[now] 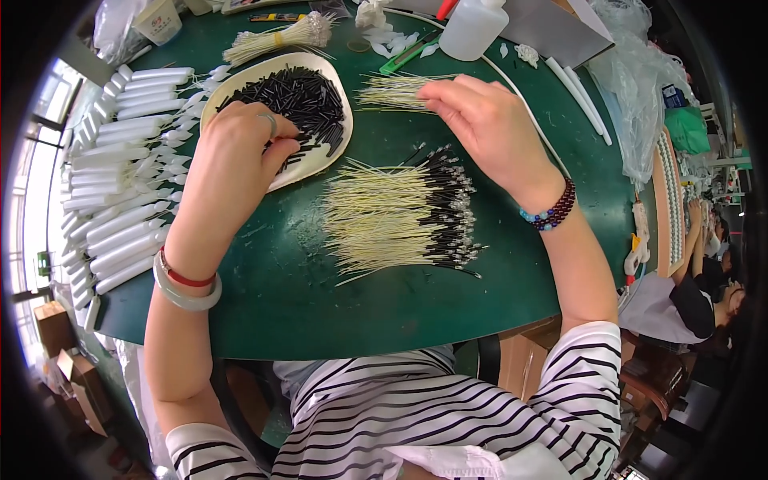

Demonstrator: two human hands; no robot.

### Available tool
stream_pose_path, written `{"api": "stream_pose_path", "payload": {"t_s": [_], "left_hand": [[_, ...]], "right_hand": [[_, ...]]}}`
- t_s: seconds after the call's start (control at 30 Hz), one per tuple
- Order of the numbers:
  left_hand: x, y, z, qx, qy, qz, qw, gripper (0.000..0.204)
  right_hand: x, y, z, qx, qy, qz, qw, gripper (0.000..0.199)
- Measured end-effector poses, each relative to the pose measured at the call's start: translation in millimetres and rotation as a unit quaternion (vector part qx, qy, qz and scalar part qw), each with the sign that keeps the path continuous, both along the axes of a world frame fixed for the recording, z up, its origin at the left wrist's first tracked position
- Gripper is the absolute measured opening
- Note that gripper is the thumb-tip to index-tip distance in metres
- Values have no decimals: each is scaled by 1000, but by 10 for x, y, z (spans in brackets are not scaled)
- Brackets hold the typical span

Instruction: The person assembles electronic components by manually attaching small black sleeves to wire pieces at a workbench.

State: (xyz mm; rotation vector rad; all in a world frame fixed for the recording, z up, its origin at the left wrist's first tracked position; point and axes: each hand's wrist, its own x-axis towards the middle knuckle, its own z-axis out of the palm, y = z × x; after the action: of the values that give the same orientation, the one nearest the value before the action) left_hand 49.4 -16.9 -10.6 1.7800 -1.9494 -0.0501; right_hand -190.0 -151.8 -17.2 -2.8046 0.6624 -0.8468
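Bare green table point(320, 304) lies open near the edge; wire pile point(400, 216) and tray point(320, 164) crowd the middle.

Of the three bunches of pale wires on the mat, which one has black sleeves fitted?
The large middle pile; its right ends are black, unlike the bare bunch and the banded bundle.

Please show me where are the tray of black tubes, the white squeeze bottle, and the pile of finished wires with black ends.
tray of black tubes point(332, 156): head view, bare rim.
white squeeze bottle point(472, 28): head view, body.
pile of finished wires point(384, 220): head view, pale strands.
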Motion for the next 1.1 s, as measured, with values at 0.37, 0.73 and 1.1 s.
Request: {"api": "stream_pose_path", "payload": {"t_s": [0.37, 0.73, 1.1], "left_hand": [[-123, 32, 43, -77, -10, 35, 996, 10], [-442, 168, 104, 15, 337, -85, 937, 17], [-477, 182, 91, 42, 400, -105, 909, 18]], "right_hand": [[-18, 122, 107, 35, -5, 68, 997, 9], [39, 421, 324, 124, -89, 109, 982, 15], [42, 441, 310, 61, -70, 110, 990, 17]]}}
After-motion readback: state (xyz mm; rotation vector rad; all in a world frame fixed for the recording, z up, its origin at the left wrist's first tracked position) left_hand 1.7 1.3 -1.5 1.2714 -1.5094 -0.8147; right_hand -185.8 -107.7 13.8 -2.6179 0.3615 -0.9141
